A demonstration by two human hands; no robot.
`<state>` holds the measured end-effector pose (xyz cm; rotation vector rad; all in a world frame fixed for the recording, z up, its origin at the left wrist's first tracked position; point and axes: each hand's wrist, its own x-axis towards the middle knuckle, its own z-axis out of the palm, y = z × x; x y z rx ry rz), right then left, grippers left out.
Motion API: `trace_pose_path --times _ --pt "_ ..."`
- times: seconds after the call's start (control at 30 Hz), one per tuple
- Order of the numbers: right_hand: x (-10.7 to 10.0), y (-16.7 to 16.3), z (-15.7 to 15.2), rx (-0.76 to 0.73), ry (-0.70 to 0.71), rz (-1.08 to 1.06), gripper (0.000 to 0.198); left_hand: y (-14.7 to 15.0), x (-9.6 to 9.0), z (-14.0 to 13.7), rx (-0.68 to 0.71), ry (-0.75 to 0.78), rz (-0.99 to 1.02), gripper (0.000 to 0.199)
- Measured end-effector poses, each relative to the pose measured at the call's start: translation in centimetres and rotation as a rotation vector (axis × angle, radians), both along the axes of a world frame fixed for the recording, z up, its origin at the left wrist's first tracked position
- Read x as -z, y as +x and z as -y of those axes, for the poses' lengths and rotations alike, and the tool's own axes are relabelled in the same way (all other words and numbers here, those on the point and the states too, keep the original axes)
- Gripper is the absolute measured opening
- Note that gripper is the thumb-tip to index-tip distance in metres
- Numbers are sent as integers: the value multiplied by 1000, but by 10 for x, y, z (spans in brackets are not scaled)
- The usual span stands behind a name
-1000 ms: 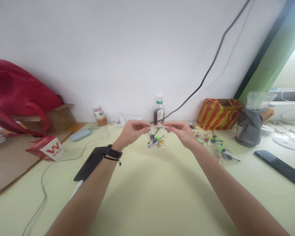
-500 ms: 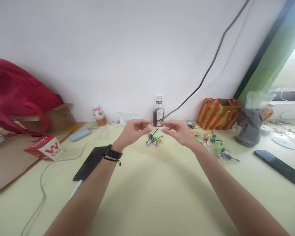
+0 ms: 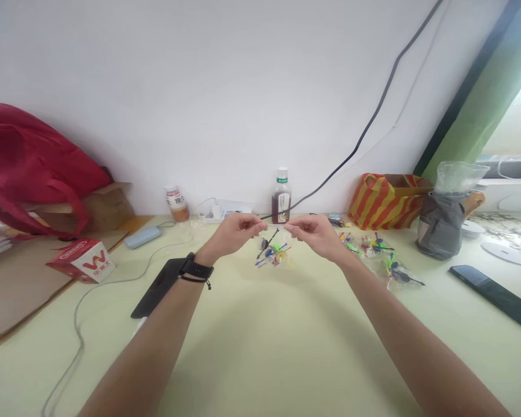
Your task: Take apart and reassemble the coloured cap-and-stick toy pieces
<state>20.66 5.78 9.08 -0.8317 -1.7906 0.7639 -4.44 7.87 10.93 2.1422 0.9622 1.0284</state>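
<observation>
Between my hands hangs a clear plastic bag (image 3: 276, 252) with small coloured plastic pieces in it: blue, yellow, red, green and black. My left hand (image 3: 238, 234) pinches the bag's upper left edge between thumb and fingers. Opposite it, my right hand (image 3: 311, 233) pinches the upper right edge the same way. The clear film itself is hard to see at the fingertips. A dark watch (image 3: 195, 268) and a thin band sit on my left wrist. Just behind the hands stands a bottle of dark drink (image 3: 281, 197).
More bagged coloured pieces (image 3: 375, 246) lie to the right, before a striped bag (image 3: 388, 200). Farther right are a grey bag (image 3: 439, 229) and a phone (image 3: 492, 295). On the left are a black tablet-like slab (image 3: 158, 289), a red-and-white box (image 3: 84, 260) and a cable (image 3: 80, 330).
My fingertips have closed into tighter pinches at the top of the bag. The coloured pieces hang slightly lower, and the view has shifted a little.
</observation>
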Motion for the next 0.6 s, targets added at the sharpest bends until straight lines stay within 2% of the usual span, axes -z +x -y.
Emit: trace_pose_path --times 0.17,0.3,0.5,0.6 --pt "6 2 -5 -27 -146 -181 30 1 -4 5 62 -96 65 29" --pt "8 5 -7 -72 -176 -255 26 -1 -5 7 103 -140 122 27" --pt "3 12 -5 -220 -192 -200 23 -4 -3 5 96 -128 194 22" --pt "1 15 -4 -225 -191 -173 23 -2 -5 8 83 -136 162 23"
